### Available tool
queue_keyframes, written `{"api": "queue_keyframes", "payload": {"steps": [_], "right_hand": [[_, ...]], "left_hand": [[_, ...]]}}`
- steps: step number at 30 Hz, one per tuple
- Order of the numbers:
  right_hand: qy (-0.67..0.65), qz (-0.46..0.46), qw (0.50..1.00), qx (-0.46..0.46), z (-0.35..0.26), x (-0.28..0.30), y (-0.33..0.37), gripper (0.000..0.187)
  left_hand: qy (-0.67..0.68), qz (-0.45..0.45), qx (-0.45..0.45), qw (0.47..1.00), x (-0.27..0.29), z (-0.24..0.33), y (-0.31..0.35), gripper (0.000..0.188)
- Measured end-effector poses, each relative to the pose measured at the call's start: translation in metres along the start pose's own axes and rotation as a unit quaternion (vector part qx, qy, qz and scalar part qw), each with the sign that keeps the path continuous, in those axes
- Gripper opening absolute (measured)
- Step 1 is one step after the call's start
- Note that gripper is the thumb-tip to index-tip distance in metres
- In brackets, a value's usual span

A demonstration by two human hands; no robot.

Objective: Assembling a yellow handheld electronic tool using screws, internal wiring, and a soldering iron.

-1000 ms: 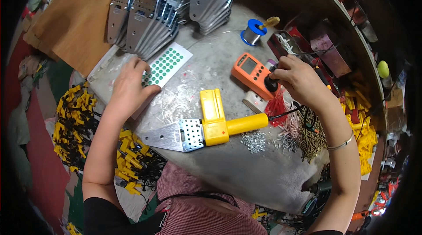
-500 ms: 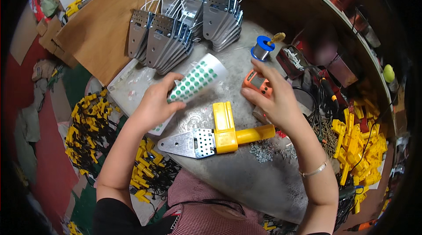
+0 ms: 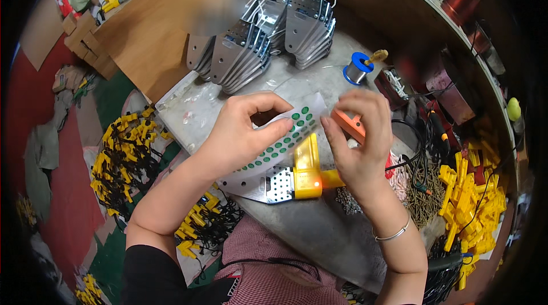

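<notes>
My left hand (image 3: 245, 131) pinches a white sheet of green round stickers (image 3: 302, 125), its thumb on the face and the fingers behind. Close to the sheet's right end is my right hand (image 3: 365, 142), its fingers curved and partly smeared by motion. An orange handheld device (image 3: 348, 127) shows between its thumb and fingers; whether the hand grips it cannot be made out. Below the sheet lies a yellow-handled tool (image 3: 306, 182) with a perforated, pointed metal plate (image 3: 260, 186), partly covered by the sheet. A red light glows on its yellow casing.
Stacked metal plates with white wires (image 3: 242, 56) stand at the back. A blue spool of wire (image 3: 358, 69) sits to their right. Yellow casings (image 3: 474, 202) are heaped at right, beside many screws (image 3: 422, 199). Yellow parts with black cords (image 3: 125, 156) pile up at left.
The sheet has moved toward the right hand and now overlaps the tool's metal plate. My right hand's fingers have shifted to the sheet's end. A red light now shows on the yellow casing.
</notes>
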State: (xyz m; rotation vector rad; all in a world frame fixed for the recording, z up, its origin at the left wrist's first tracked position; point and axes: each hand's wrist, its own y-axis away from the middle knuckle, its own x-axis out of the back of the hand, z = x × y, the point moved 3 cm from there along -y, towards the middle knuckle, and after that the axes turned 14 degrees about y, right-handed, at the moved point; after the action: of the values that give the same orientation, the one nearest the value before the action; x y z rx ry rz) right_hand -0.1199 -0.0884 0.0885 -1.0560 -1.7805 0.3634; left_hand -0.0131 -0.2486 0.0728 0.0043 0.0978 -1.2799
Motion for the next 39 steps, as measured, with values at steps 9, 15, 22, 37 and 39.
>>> {"api": "queue_keyframes", "payload": {"steps": [9, 15, 22, 37, 39], "right_hand": [[0.061, -0.030, 0.994, 0.083, -0.003, -0.004, 0.006, 0.017], [0.028, -0.043, 0.998, 0.037, 0.006, -0.008, 0.012, 0.011], [0.080, -0.088, 0.988, -0.101, 0.040, -0.002, 0.027, 0.006], [0.241, -0.155, 0.958, 0.033, 0.034, 0.049, 0.002, 0.021], [0.390, -0.169, 0.896, 0.128, 0.038, 0.056, -0.014, 0.037]], "left_hand": [[-0.177, 0.006, -0.205, 0.963, -0.017, 0.005, 0.000, 0.016], [-0.274, -0.048, -0.217, 0.936, -0.014, 0.002, -0.003, 0.017], [-0.328, 0.020, -0.157, 0.931, 0.023, -0.018, -0.027, 0.026], [-0.345, -0.036, -0.255, 0.902, -0.091, -0.057, 0.045, 0.048], [-0.376, -0.023, -0.267, 0.887, -0.121, -0.083, 0.029, 0.055]]}}
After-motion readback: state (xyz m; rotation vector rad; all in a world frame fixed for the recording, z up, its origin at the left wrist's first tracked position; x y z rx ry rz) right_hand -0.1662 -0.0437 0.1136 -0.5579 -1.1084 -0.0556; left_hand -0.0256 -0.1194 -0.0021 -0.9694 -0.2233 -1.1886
